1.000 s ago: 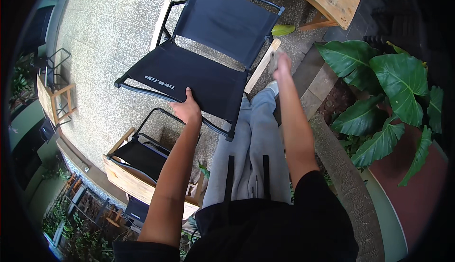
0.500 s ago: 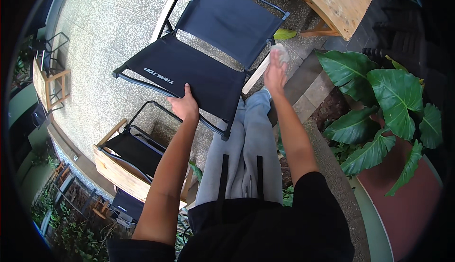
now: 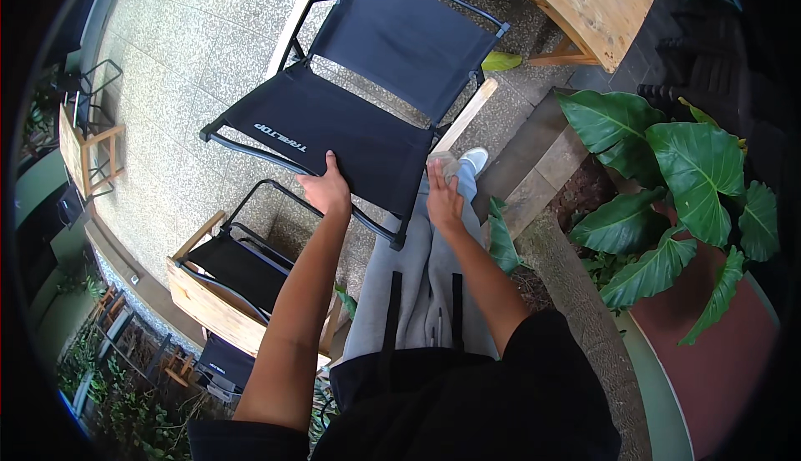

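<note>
A black folding chair with a fabric seat (image 3: 334, 127) and pale wooden armrests is tilted in front of me. My left hand (image 3: 328, 187) is closed round the front rail of the seat, its thumb lying on the fabric. My right hand (image 3: 445, 201) presses a crumpled greyish cloth (image 3: 448, 161) onto the near end of the right armrest (image 3: 469, 113). The fingers cover part of the cloth, so its full shape is hidden.
A wooden table (image 3: 588, 2) stands at the far right. Broad-leaved plants (image 3: 697, 173) grow beside a stone kerb (image 3: 534, 179) on my right. Another black chair (image 3: 238, 269) with a wooden armrest is at the lower left, and more wooden furniture (image 3: 73, 148) stands farther left.
My right hand and the cloth have slid along the right armrest from its far end toward me, uncovering the far end. My left hand and the chair are nearly unmoved.
</note>
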`<state>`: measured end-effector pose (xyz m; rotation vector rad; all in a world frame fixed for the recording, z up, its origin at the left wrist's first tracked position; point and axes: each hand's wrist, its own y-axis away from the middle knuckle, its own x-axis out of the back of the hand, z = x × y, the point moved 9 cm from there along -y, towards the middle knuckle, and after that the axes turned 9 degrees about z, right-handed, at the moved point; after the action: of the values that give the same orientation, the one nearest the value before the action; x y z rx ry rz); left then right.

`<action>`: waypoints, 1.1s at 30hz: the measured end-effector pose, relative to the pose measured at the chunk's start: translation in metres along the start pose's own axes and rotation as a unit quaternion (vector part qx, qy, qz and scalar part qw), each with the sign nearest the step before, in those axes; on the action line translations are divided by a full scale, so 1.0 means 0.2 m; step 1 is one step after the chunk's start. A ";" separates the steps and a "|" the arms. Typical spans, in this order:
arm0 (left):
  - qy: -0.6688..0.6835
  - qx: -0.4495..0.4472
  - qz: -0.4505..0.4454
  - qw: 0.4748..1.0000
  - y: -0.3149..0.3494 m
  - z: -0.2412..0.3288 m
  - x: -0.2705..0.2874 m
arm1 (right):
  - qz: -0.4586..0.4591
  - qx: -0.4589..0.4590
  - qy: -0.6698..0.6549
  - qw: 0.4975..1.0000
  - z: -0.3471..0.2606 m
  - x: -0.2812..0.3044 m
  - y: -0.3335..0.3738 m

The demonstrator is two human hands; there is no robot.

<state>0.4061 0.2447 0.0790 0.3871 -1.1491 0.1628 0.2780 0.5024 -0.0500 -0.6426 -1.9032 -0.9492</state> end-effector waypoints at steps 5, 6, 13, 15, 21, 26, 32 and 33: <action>-0.001 0.014 -0.015 1.000 0.00 -0.01 -0.01 | -0.025 0.026 0.016 0.999 -0.02 0.01 0.04; 0.000 0.015 -0.014 1.000 0.00 -0.01 -0.01 | -0.047 0.012 -0.009 0.999 -0.01 0.03 0.04; 0.005 -0.011 0.003 1.000 -0.01 0.01 0.04 | 0.146 -0.079 -0.137 0.976 0.12 0.60 -0.43; 0.013 -0.006 -0.010 1.000 -0.01 0.01 0.01 | 0.186 -0.096 -0.124 0.970 0.18 0.75 -0.64; 0.011 -0.004 -0.004 1.000 0.01 0.01 -0.01 | 0.113 -0.103 0.057 0.987 0.27 0.56 -0.86; -0.013 0.004 0.009 1.000 -0.01 -0.01 0.02 | 0.098 -0.046 0.055 0.993 0.11 0.33 -0.55; -0.018 0.011 0.006 1.000 0.01 -0.02 0.01 | 0.033 -0.023 -0.022 0.999 -0.05 0.10 -0.12; -0.009 0.015 0.005 1.000 0.02 -0.01 0.01 | 0.033 -0.021 -0.020 0.999 -0.04 0.10 -0.12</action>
<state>0.4078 0.2482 0.0803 0.4096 -1.1683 0.1854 0.2540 0.4828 -0.0385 -0.7500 -1.8890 -0.9425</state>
